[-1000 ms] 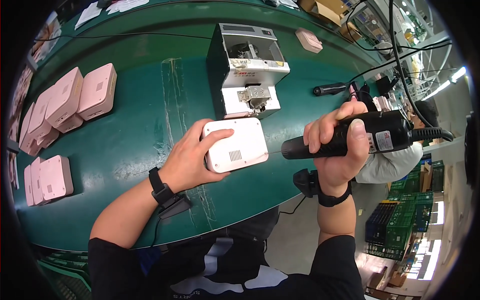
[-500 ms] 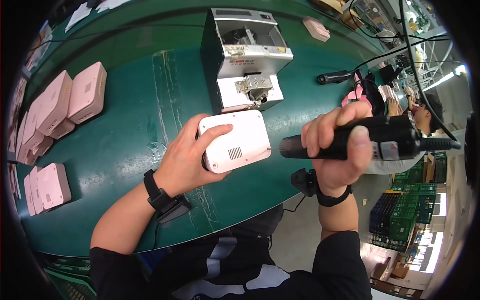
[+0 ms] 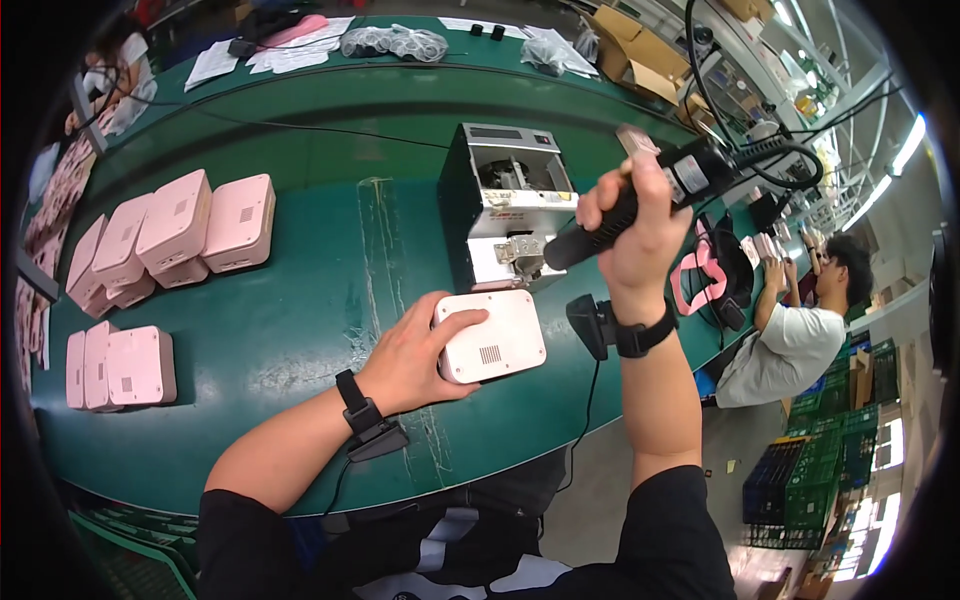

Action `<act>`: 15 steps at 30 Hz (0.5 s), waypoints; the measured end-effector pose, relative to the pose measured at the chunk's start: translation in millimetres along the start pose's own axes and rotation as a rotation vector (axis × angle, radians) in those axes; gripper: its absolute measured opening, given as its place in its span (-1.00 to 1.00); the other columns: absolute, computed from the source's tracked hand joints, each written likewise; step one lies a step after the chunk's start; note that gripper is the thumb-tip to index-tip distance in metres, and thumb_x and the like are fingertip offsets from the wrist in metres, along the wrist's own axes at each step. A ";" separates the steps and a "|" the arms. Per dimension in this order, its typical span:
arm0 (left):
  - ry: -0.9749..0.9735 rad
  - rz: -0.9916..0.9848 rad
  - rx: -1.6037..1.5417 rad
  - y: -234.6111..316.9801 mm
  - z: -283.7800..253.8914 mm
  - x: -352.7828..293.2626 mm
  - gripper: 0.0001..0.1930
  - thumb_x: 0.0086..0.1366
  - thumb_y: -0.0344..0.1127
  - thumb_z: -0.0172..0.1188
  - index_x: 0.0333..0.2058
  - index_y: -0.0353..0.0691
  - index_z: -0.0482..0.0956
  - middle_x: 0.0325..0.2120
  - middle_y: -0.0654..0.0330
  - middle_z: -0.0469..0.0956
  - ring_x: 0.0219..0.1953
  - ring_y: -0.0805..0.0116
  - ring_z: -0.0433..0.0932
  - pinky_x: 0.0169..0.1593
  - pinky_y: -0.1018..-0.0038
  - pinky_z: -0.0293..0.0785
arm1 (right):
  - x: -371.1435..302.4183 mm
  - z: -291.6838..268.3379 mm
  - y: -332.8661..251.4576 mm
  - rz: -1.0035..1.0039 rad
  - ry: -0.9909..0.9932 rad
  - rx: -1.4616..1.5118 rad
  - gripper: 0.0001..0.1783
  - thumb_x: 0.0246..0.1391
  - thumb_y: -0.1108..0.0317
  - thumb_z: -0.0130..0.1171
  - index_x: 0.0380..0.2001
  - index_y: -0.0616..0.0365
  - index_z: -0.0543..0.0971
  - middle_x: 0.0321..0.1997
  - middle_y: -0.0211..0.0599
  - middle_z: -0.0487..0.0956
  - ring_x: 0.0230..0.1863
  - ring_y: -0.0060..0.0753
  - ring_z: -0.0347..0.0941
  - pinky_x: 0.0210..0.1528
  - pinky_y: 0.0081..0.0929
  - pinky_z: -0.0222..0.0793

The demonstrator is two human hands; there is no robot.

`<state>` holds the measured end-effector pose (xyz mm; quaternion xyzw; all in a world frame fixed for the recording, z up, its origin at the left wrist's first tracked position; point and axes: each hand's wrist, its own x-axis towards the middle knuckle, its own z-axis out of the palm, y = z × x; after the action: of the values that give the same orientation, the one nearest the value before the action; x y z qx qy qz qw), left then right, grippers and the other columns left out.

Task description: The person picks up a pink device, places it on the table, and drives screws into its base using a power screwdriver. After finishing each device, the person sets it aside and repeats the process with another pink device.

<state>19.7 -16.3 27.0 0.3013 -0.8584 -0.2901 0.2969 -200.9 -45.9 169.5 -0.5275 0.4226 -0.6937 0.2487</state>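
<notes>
A pale pink plastic box (image 3: 512, 345), with a slotted vent and corner screw holes, lies on the bench in front of me. Its left side is gripped by my left hand (image 3: 412, 352), index finger across the top and thumb along the near edge. In my right hand (image 3: 645, 225) is a black corded electric screwdriver (image 3: 625, 212), raised and slanting down to the left. The nose of the screwdriver is at the metal outlet of a silver and black screw feeder (image 3: 520, 207) just beyond the box. Whether the bit touches the outlet I cannot tell.
Several similar pink boxes (image 3: 175, 215) are stacked at the left, with more standing nearer (image 3: 140, 365). Black straps with a pink item (image 3: 715, 275) lie at the right. A co-worker (image 3: 815, 320) sits beyond them. Papers (image 3: 300, 48) cover part of the far bench.
My right hand has lifted the screwdriver off the box's right corner and carried it up to the feeder. My left hand still holds the box. The view has tilted upward.
</notes>
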 end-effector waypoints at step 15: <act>0.035 0.007 -0.010 -12.3 4.3 -1.1 -0.16 -0.18 -0.16 0.53 0.17 0.09 0.41 0.02 0.00 0.31 0.04 -0.01 0.45 0.08 0.23 0.49 | -89.9 -10.7 -41.6 0.041 -0.187 0.170 -0.53 0.21 -0.13 -0.03 -0.23 0.10 0.31 -0.62 -0.39 0.35 -0.74 -0.46 0.27 -0.56 -0.40 0.29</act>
<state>21.8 -22.1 15.5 0.3016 -0.8527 -0.2881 0.3144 -178.0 50.3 157.0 -0.5585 0.3478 -0.6695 0.3448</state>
